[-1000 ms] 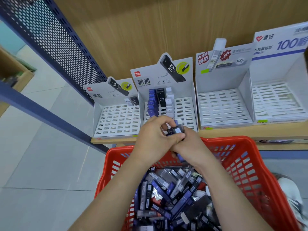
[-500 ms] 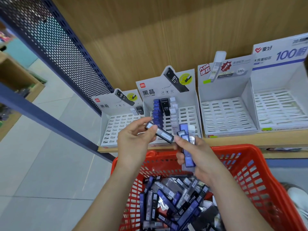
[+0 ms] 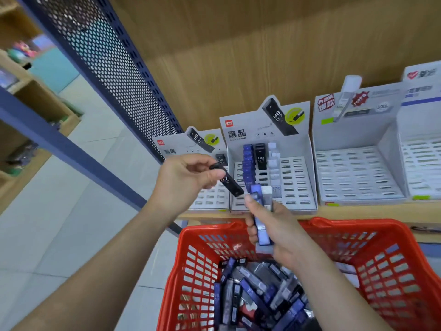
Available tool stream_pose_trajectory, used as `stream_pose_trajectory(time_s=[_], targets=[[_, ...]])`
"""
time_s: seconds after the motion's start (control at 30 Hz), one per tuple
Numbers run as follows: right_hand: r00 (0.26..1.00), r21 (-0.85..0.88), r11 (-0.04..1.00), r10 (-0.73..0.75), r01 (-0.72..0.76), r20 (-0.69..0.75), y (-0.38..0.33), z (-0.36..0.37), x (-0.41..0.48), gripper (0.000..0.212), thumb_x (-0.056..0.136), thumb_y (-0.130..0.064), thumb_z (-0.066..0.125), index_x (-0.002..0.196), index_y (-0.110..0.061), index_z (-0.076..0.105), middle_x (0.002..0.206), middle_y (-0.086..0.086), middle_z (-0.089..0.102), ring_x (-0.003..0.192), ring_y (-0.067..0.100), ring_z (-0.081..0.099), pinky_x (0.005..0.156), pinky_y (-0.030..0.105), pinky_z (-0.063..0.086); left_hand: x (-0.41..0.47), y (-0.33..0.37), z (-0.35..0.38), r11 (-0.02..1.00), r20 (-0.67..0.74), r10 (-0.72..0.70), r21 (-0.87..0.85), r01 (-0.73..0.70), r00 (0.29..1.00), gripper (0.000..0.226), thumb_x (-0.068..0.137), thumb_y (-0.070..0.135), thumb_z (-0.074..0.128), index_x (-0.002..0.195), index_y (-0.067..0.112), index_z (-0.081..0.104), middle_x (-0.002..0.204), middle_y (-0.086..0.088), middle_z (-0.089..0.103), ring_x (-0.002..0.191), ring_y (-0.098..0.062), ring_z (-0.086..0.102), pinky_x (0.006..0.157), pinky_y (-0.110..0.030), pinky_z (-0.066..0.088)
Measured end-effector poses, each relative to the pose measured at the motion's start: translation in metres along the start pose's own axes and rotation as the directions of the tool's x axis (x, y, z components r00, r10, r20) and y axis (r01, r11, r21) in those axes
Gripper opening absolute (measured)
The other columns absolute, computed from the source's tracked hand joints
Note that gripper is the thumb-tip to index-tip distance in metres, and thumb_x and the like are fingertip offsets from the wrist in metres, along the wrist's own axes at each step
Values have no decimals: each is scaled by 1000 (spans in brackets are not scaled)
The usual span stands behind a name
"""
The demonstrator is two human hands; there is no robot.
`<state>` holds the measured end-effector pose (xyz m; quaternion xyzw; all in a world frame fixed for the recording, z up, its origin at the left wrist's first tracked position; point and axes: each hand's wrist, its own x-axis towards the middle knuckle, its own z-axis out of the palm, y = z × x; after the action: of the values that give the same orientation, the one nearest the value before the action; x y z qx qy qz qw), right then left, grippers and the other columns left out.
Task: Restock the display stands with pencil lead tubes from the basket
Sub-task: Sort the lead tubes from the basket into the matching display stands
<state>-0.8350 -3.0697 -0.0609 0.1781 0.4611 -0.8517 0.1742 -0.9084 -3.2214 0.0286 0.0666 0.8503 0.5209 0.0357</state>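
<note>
Black tube pinched in left grip, blue tubes in right grip

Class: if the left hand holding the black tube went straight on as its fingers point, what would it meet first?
Likely the blue tubes in the partly filled display stand: the left hand, pinching the black tube, points right towards them. Depth is unclear.
</note>
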Motion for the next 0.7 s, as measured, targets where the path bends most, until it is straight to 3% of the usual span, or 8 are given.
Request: stream_pose_trajectory(time_s=[0.1, 0.2, 0.33, 0.43, 0.53, 0.7], targets=[[1000, -109, 994, 0, 1, 8, 2, 8, 6, 42, 69, -51, 74, 83, -15, 54, 63, 6, 55, 49, 15, 46, 47, 26, 40, 28, -23, -17, 1000, -196, -5, -1, 5, 981, 21, 81, 4, 72, 77, 25, 72, 63, 3, 70, 65, -18, 64, 64, -19, 56], [1000, -153, 988, 11, -8, 17, 4, 16, 14, 44, 68, -51, 73, 85, -15, 56, 61, 6, 53, 48, 15, 45, 47, 26, 40, 51, -51, -18, 996, -257, 23, 86, -1, 966, 19, 83, 7, 71, 89, 25, 73, 73, 3, 72, 67, -15, 66, 71, -22, 57], [997, -200, 977, 74, -72, 7, 0, 27, 30, 35, 76, -43, 77, 85, -17, 56, 61, 3, 53, 49, 15, 43, 49, 27, 38, 69, -74, -2, 984, -238, 86, 175, -45, 967, 12, 83, 10, 71, 93, 13, 77, 83, 5, 74, 75, -12, 67, 80, -29, 55], [997, -239, 968, 84, -81, 3, -5, 40, 44, 21, 87, -23, 72, 87, -17, 52, 61, 1, 54, 49, 14, 46, 49, 27, 39, 78, -81, 7, 969, -205, 132, 235, -82, 970, 16, 84, 12, 71, 99, 9, 76, 93, -2, 73, 86, -16, 67, 87, -27, 50], [996, -250, 965, 89, -85, 4, -8, 45, 52, 18, 90, -12, 66, 95, -12, 49, 64, 4, 55, 50, 17, 52, 48, 26, 42, 84, -90, 12, 910, -135, 244, 373, -178, 960, 19, 84, 13, 70, 102, 7, 74, 99, -9, 72, 92, -24, 65, 87, -27, 46], [991, -144, 984, 119, -110, 55, -10, 43, 48, 11, 93, -12, 63, 94, -12, 52, 58, 2, 58, 51, 20, 59, 46, 27, 47, 92, -91, 16, 781, -27, 386, 541, -311, 922, 14, 83, 6, 68, 96, 4, 74, 95, -13, 72, 91, -30, 64, 81, -28, 41]])
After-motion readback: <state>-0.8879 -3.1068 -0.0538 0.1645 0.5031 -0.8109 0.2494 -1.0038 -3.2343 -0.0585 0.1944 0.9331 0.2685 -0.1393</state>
